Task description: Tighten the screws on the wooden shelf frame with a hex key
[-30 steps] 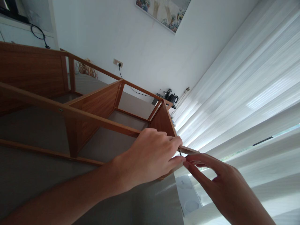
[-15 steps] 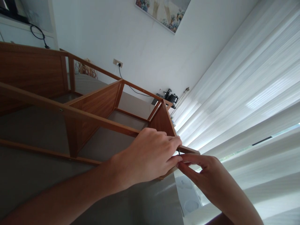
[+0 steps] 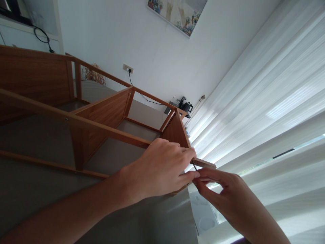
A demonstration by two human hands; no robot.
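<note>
A reddish-brown wooden shelf frame (image 3: 111, 131) lies on its side, running from the left edge to the middle. My left hand (image 3: 162, 167) is closed over the end of its near rail, with the fingertips hidden behind the wood. The left thumb reaches toward my other fingertips. From the underside of the rail a thin dark metal rod (image 3: 195, 167) sticks out at a slant; it may be a hex key or a screw. My right hand (image 3: 218, 184) pinches the rod's lower end between thumb and fingers, just touching the left thumb.
White curtains (image 3: 266, 101) hang close on the right. Against the wall are a socket (image 3: 128, 68) with a black cord and a black kettle (image 3: 187, 107). A framed picture (image 3: 177, 15) hangs above. A pale grey surface (image 3: 152, 217) lies beneath the frame.
My right hand has shifted slightly right and down, and the rod now slants where it stood nearly upright. The left thumb has stretched a little to the right. The shelf frame stays put.
</note>
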